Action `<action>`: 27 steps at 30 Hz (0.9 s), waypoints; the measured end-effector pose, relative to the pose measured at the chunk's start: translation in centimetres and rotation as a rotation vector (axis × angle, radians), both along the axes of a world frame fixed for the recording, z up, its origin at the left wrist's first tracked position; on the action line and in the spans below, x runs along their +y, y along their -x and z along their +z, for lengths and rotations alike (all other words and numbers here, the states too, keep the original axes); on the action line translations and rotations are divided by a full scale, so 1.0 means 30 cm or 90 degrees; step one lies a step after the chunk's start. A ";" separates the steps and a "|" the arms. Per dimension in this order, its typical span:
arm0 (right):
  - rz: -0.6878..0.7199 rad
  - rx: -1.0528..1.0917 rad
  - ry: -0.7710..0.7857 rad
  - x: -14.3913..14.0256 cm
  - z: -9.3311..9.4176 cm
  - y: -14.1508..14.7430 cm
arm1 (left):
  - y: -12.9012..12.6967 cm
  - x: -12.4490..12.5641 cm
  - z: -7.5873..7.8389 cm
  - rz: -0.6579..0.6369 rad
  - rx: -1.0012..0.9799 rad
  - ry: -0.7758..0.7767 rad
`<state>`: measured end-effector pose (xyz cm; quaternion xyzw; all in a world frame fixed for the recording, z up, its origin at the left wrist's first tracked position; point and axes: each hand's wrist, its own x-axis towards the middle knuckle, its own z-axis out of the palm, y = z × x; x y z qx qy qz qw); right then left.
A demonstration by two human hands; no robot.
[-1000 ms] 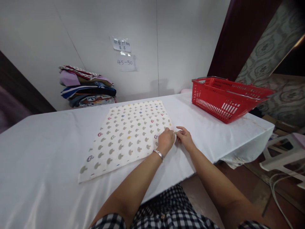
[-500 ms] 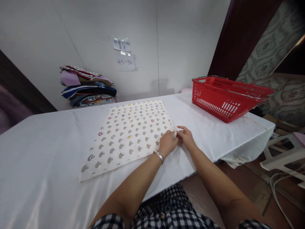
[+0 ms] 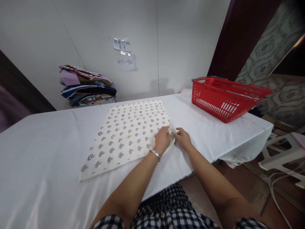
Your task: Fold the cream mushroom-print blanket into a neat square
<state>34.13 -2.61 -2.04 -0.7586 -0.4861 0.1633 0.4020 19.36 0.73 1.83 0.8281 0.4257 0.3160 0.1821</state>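
A cream cloth (image 3: 128, 133) printed with small grey and coloured mushrooms lies flat on the white table (image 3: 43, 149). My left hand (image 3: 162, 139), a silver bracelet on its wrist, pinches the cloth's near right corner. My right hand (image 3: 181, 137) sits right beside it and grips the same corner from the right side. The corner is slightly bunched and lifted between the two hands.
A red plastic basket (image 3: 226, 98) stands at the table's far right. A stack of folded fabrics (image 3: 87, 86) rests against the wall at the back left. Paper labels (image 3: 124, 52) hang on the wall. A white plastic stool (image 3: 283, 152) stands on the floor to the right.
Both hands have shifted slightly left and away from me along the cloth's right edge, and the corner has gathered a little between them.
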 end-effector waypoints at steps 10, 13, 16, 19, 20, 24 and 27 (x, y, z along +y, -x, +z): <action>-0.020 -0.072 0.034 -0.009 0.015 0.015 | 0.006 -0.019 -0.005 -0.028 0.050 -0.052; -0.018 -0.076 0.047 -0.018 0.025 0.027 | 0.008 -0.022 -0.010 -0.029 0.052 -0.050; 0.007 -0.048 0.035 -0.024 0.022 0.027 | 0.007 -0.022 -0.015 -0.037 0.053 -0.053; 0.019 0.029 -0.021 -0.024 0.006 0.018 | 0.003 -0.022 -0.020 -0.050 0.054 -0.061; 0.015 0.061 -0.044 -0.022 0.000 0.014 | 0.002 -0.022 -0.021 -0.054 0.056 -0.064; -0.006 0.114 -0.077 -0.017 -0.009 0.006 | 0.000 -0.024 -0.024 -0.060 0.064 -0.065; -0.007 0.075 -0.062 -0.017 -0.006 0.005 | 0.000 -0.025 -0.024 -0.058 0.070 -0.060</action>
